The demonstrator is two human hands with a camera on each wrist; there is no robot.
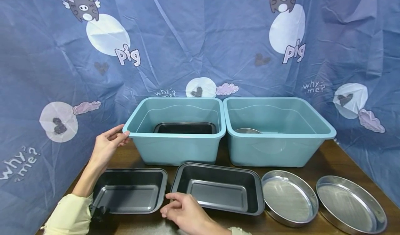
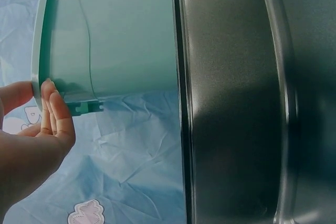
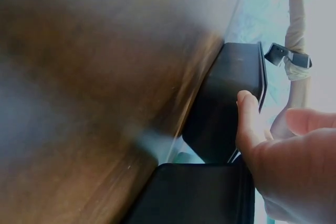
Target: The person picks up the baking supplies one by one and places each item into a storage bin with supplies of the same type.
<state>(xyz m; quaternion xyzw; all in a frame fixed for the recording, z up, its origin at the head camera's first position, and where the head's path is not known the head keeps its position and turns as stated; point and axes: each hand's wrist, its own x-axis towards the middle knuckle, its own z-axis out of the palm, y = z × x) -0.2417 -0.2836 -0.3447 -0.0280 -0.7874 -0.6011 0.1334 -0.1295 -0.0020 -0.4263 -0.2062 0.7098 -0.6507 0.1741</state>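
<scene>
Gripping the near left corner of the left pale-blue plastic bin (image 1: 178, 151), the left hand (image 1: 107, 145) pinches the rim between thumb and fingers, presumably to steady it. The right hand (image 1: 185, 210) is loosely bent, with a narrow gap at its fingertips, and appears to hold nothing; it lies close to the left edge of the right black rectangular metal pan (image 1: 218, 195). This pan and the left black rectangular metal pan (image 1: 126, 196) rest on the brown wooden bench (image 1: 259, 224), near side of the bins, probably for easy reach. Two shallow round silver pans (image 1: 289, 196) continue the row rightward. Behind them, the right pale-blue plastic bin (image 1: 268, 153) stands just beside its neighbour.

Partly hidden: the left bin's near wall masks the lower part of another black pan (image 1: 187, 128), and only an arc of a round metal object (image 1: 248, 131) shows in the right bin. The left forearm overlaps the left pan. Whether the right fingertips touch either rectangular pan cannot be told.
</scene>
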